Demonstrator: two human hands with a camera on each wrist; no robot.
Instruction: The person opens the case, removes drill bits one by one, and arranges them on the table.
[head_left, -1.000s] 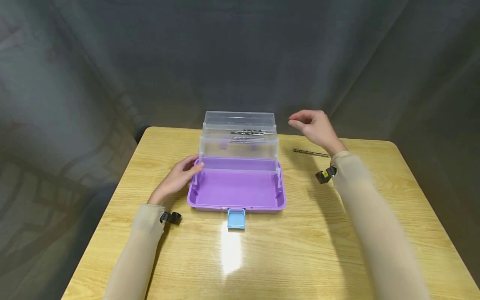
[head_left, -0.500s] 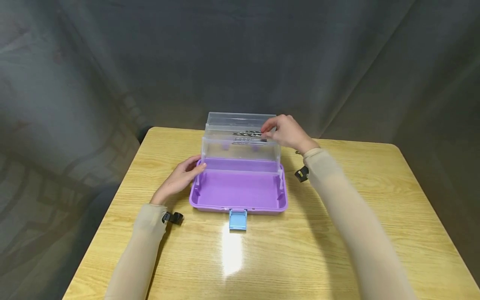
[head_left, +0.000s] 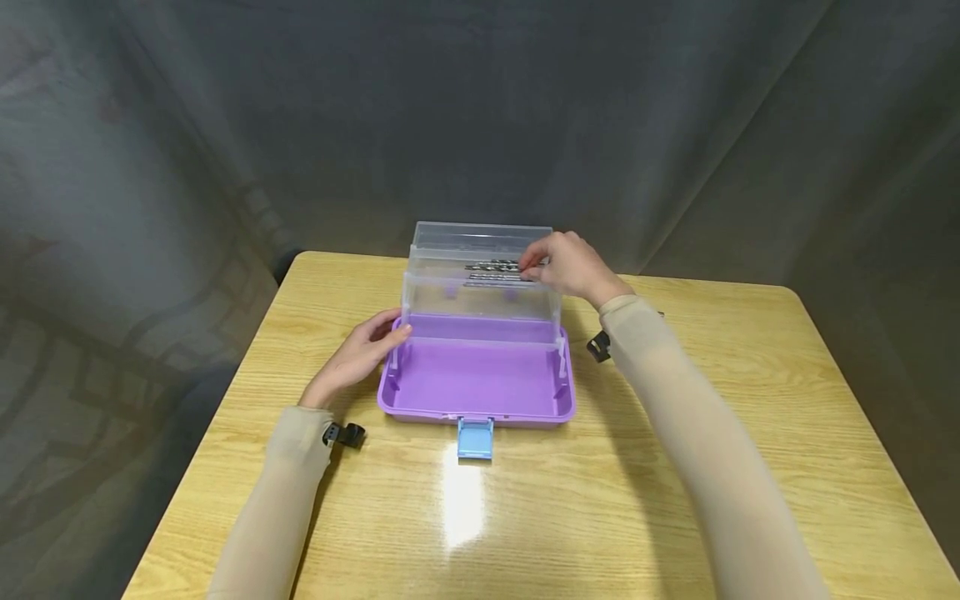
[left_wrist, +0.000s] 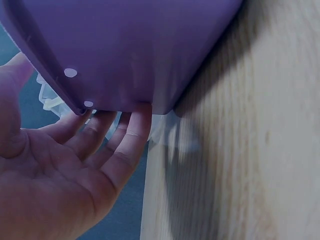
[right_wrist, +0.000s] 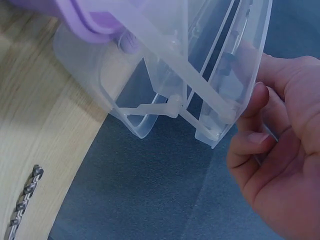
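Observation:
A purple toolbox base (head_left: 384,398) stands open on the table, with clear plastic trays (head_left: 480,298) folded up and back behind it. Several drill bits (head_left: 491,267) lie in the upper tray. My right hand (head_left: 529,267) reaches over that tray's right end with its fingers curled, and the fingertips pinch a drill bit there. In the right wrist view the curled right hand (right_wrist: 255,122) sits against the end of the clear tray (right_wrist: 165,60). My left hand (head_left: 390,333) rests flat against the base's left side, the left hand (left_wrist: 100,132) fingers under the purple rim (left_wrist: 125,50).
One more drill bit (right_wrist: 22,205) lies on the wooden table (head_left: 675,500), right of the box and behind my right forearm. A blue latch (head_left: 475,437) sticks out from the box's front edge. Grey curtain hangs close behind the table.
My right hand came from the air at the right of the box to the upper tray's right end and has settled there. The left hand has stayed against the base.

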